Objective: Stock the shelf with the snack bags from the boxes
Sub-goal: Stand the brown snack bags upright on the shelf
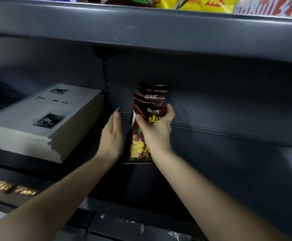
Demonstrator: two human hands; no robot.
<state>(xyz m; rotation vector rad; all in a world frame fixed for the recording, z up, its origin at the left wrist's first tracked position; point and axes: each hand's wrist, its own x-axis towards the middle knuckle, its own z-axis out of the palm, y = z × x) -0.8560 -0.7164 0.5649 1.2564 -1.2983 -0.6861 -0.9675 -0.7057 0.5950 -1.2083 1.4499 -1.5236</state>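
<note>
Brown snack bags (148, 108), upright on the shelf (228, 153), pinched in the right hand (156, 129) grip; left hand (112, 134) spread beside; release risks the stack toppling forward.

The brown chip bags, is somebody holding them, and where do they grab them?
Yes. The right hand grips the brown snack bags around their middle, thumb across the front. The left hand is open beside them, holding nothing.
</note>
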